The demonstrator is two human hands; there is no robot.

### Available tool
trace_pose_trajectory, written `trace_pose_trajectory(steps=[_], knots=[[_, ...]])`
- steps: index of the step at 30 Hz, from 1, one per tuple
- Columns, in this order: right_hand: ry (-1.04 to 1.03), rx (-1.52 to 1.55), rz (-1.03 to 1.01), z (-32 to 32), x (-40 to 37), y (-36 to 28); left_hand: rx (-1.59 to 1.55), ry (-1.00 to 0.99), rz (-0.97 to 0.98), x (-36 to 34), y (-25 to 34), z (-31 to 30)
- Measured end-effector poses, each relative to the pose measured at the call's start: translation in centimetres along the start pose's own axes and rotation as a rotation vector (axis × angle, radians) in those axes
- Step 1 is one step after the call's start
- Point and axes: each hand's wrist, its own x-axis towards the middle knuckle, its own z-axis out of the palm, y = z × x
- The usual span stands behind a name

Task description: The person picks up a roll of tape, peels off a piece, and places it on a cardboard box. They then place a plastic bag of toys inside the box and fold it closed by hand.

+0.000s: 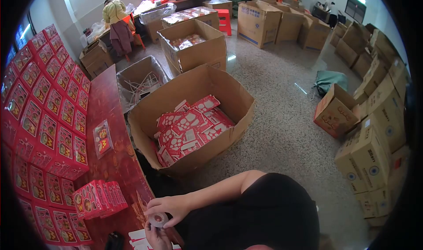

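My right hand (166, 207) curls over a small round roll of what looks like clear tape (157, 219), its thumb and fingers at the rim. From below, my left hand (157, 238) grips the lower edge of the same roll; part of this hand is cut off by the frame. Beside it, white-edged flat cartons (137, 239) lie at the table's edge. A row of red printed boxes (100, 199) stands on the table just beyond my hands. Partly visible at the bottom is a black object (114, 241) whose kind I cannot make out.
The red-brown table (115, 162) carries a tall wall of red boxes (48, 118) and one clear-wrapped pack (102, 138). A large open carton (238, 104) with red-and-white flat cartons stands beside it. Stacked cartons (370, 148) line the right. A person (114, 11) sits farther back.
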Motion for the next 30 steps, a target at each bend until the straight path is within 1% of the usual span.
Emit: trace_pose_trajectory(steps=[2, 5, 11, 17, 30], knots=[[-0.051, 0.042, 0.051, 0.6, 0.2, -0.6, -0.002, 0.006, 0.014, -0.2, 0.0, -0.2], [-0.041, 0.102, 0.067, 0.9, 0.5, -1.3, -0.006, 0.015, 0.022, -0.4, 0.0, -0.5], [0.014, 0.133, 0.065, 1.3, 0.5, -0.8, -0.004, 0.024, 0.029, -0.4, 0.1, -0.8], [-0.003, 0.207, 0.114, 1.2, 0.5, -0.9, 0.002, 0.044, 0.027, -0.4, 0.2, -1.4], [0.012, 0.201, 0.087, 1.4, 1.1, -0.3, 0.005, 0.080, 0.016, -0.7, 0.2, -2.2]])
